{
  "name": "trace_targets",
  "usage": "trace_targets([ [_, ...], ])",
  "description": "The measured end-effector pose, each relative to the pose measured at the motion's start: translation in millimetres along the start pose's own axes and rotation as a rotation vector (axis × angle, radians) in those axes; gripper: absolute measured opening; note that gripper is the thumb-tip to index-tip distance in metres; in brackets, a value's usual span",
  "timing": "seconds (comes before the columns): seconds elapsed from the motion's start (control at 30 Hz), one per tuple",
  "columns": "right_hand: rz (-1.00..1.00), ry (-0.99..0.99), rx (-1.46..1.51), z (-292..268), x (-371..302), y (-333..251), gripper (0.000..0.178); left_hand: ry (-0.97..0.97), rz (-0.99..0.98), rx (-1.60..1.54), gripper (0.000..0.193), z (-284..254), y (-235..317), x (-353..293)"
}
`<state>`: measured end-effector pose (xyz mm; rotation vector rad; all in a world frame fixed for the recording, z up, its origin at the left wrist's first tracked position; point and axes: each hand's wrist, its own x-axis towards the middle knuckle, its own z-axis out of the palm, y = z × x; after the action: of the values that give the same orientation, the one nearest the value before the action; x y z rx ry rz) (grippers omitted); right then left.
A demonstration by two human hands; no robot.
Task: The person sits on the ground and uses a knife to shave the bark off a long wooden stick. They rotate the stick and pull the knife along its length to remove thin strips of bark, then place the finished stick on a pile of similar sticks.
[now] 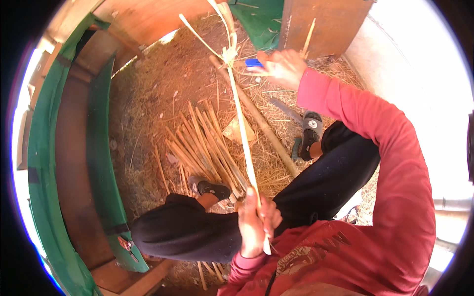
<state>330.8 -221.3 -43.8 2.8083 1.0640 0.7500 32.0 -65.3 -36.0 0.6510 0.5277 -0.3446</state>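
Note:
My left hand (257, 217) is closed round the near end of a long, pale wooden stick (242, 123) that slants up and away from my lap. Thin peeled strips (228, 29) fan out from its far part, with a tangle of shavings where they split off. Up by that tangle, my right hand (282, 69) is closed on a blue-handled knife (254, 63). Its blade points left against the shavings and is mostly hidden among them, with some blur.
A pile of split sticks (200, 143) lies on the straw-strewn ground between my feet. Right of it are a thick pole (266, 121), a flat blade-like piece (286, 110) and a pale block (238, 129). Green-edged boards (101, 148) stand at left, a brown panel (323, 27) at the far right.

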Motion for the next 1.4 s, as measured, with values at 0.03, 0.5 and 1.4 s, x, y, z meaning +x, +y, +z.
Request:
trace_targets([
  [0.03,0.059,-0.060,0.040,-2.4,-3.1,5.1,0.051,-0.105,0.048,-0.015,0.051,-4.4,-5.5,1.1],
  [0.5,-0.114,-0.160,0.520,-36.2,-27.2,-57.2,0.042,-0.004,0.291,0.206,0.051,-15.4,-4.0,9.2],
  [1.4,0.404,-0.923,1.053,27.7,-13.5,10.2,0.067,0.123,0.297,0.413,0.030,-22.8,12.3,16.0],
])
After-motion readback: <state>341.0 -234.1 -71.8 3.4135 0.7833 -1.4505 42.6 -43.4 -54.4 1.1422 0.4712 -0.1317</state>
